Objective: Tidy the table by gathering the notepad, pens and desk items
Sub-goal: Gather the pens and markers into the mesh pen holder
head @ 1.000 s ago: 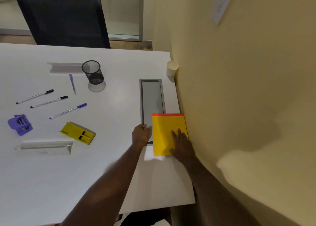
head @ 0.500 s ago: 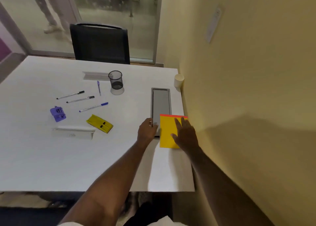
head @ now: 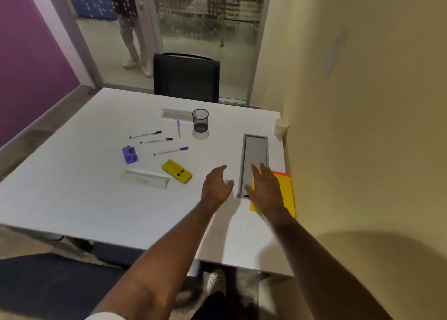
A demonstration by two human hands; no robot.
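A yellow notepad with a red top edge lies at the table's right side against the wall. My right hand hovers over its left part, fingers straight and spread, holding nothing. My left hand is raised just left of the grey cable tray, fingers loose and empty. Several pens lie scattered in the middle of the white table, near a black mesh pen cup, a purple stapler-like item and a yellow block.
Two clear name holders lie on the table, one near and one far. A paper cup stands by the wall. A black chair sits at the far side. A person stands behind the glass door.
Both hands have lifted off the notepad and tray edge and opened. The view has pulled back and tilted up, showing more of the room.
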